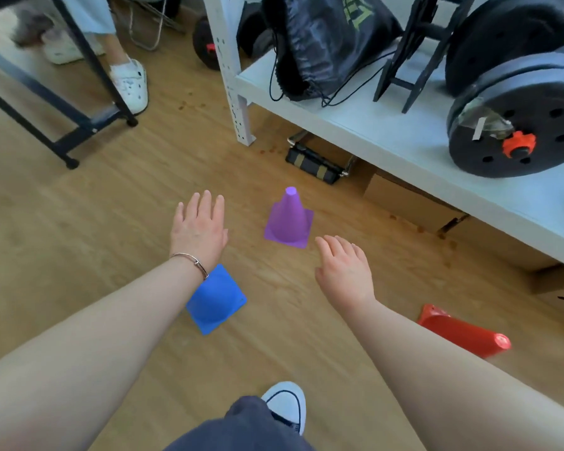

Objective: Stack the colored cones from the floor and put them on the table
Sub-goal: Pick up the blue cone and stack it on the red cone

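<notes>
A purple cone (pixel 289 219) stands upright on the wooden floor in the middle of the view. A blue cone (pixel 220 302) stands nearer to me, its top hidden under my left wrist. A red cone (pixel 466 332) lies on its side at the right, tip pointing right. My left hand (pixel 197 227) hovers open, palm down, left of the purple cone. My right hand (pixel 344 271) is open too, just below and right of the purple cone. Neither hand touches a cone.
A white metal shelf (pixel 388 131) with a black bag, weight plates and a black rack runs along the right. Cardboard boxes (pixel 404 200) sit under it. A black table frame (pixel 88 118) and another person's white shoes (pixel 131 83) are at the upper left. My shoe (pixel 288 403) is at the bottom.
</notes>
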`<state>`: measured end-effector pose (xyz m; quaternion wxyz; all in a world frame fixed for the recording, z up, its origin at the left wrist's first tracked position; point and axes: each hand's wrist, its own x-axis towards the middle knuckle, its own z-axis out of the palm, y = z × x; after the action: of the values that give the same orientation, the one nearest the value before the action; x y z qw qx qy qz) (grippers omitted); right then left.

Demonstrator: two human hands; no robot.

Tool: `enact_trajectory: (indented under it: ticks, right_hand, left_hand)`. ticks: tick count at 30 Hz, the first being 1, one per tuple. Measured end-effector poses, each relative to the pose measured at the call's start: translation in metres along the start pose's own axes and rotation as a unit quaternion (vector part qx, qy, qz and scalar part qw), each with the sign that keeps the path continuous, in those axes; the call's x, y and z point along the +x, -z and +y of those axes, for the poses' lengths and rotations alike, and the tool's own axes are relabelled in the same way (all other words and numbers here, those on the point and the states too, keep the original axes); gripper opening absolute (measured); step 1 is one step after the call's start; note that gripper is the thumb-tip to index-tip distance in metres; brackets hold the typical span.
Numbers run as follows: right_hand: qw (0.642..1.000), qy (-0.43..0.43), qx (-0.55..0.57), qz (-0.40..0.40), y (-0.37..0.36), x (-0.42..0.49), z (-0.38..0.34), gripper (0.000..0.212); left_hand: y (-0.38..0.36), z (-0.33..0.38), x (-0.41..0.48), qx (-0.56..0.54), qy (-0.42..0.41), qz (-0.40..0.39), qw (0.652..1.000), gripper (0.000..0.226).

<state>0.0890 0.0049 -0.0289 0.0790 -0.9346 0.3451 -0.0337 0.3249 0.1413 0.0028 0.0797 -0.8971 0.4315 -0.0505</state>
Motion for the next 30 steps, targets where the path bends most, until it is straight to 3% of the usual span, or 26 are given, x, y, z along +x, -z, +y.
enact_trajectory:
  ticks: [8, 12, 16, 19, 26, 30]
  right_hand:
    - [0.995, 0.086, 0.012, -0.048, -0.032, 0.015, -0.068, 0.045]
    - [0.982, 0.079, 0.07, -0.159, -0.049, 0.024, -0.111, 0.057]
    - [0.96, 0.093, 0.107, -0.24, -0.065, 0.033, -0.146, 0.054]
    - [0.946, 0.131, 0.097, -0.28, -0.072, 0.039, -0.16, 0.056]
    - [0.923, 0.127, 0.098, -0.35, -0.095, 0.033, -0.168, 0.071]
    - [0.922, 0.105, 0.138, -0.346, -0.095, 0.036, -0.165, 0.061]
  left_hand:
    - [-0.05, -0.06, -0.081, -0.018, 0.098, -0.113, 0.989, 0.071]
    - [-0.079, -0.058, -0.111, -0.052, 0.118, -0.197, 0.972, 0.069]
    - [-0.096, -0.057, -0.12, -0.101, 0.158, -0.252, 0.949, 0.061]
    - [-0.103, -0.055, -0.119, -0.104, 0.155, -0.279, 0.942, 0.061]
    - [-0.109, -0.039, -0.116, -0.143, 0.141, -0.323, 0.925, 0.066]
    - [-0.11, -0.032, -0.112, -0.208, 0.149, -0.331, 0.908, 0.073]
